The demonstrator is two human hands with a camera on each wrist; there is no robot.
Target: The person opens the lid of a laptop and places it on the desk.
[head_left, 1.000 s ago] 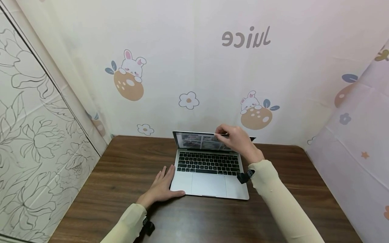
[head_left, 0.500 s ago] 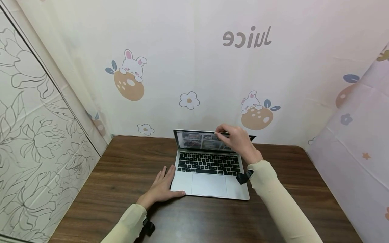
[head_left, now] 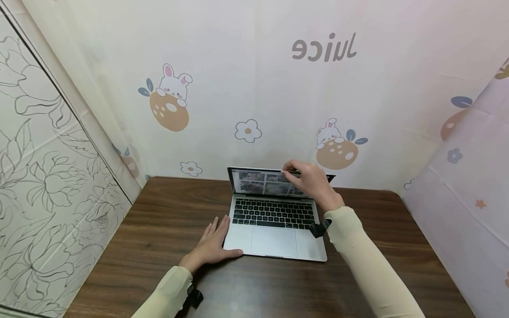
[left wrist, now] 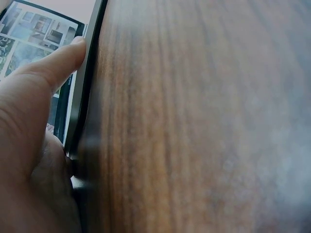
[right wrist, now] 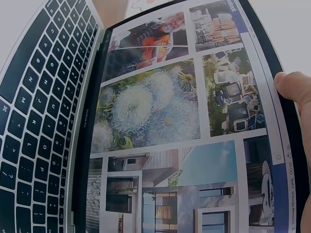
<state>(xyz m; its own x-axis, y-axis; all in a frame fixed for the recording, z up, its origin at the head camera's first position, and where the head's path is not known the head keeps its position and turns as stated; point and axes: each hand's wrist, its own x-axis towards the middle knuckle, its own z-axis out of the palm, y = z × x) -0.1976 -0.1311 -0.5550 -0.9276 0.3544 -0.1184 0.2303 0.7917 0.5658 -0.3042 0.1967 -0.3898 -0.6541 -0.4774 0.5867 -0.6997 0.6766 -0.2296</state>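
A silver laptop (head_left: 273, 241) stands unfolded on the wooden table, its screen (head_left: 254, 183) lit with several pictures. My right hand (head_left: 314, 182) pinches the top edge of the lid, with the thumb on the screen side. In the right wrist view the thumb (right wrist: 294, 86) lies on the dark screen border; the other fingers are mostly hidden. At the base's front left corner rests my left hand (head_left: 210, 247), fingers straight along the left side and thumb at the front edge. The left wrist view has that thumb (left wrist: 63, 60) against the laptop's edge.
The brown wooden table (head_left: 159, 212) extends around the laptop. Close behind its far edge hangs a pale printed curtain (head_left: 254, 88). A panel with flower line drawings (head_left: 47, 185) stands at the left. Each wrist wears a small black camera.
The laptop lid has tilted up and back a little, its top edge rising with my right hand. My left hand has stayed at the base's corner.
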